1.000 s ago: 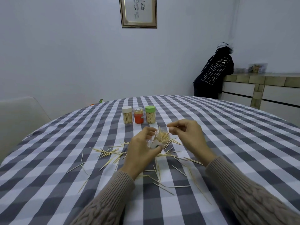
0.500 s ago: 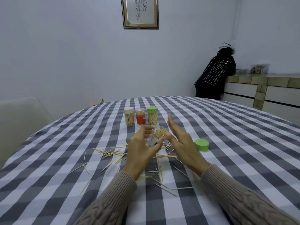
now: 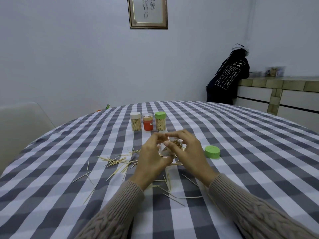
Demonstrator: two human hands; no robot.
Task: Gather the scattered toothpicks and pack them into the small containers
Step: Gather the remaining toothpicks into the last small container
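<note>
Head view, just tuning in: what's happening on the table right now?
The left hand holds a small clear container of toothpicks while the right hand works at its mouth. Its green lid lies off to the right. Many loose toothpicks are scattered on the checked tablecloth; three capped containers stand behind.

You can read one line clearly: the dark jacket (image 3: 229,78) on the person leaning at the counter carries white print saying "OVER BOX T-SHIRT", with a large "11" above it (both run sideways along the back). The smaller lines in that printed box are too fine for you to make out. The framed sheet (image 3: 148,12) on the wall bears brushed characters, not legible. The orange container (image 3: 148,121) has a label, unreadable.
</note>
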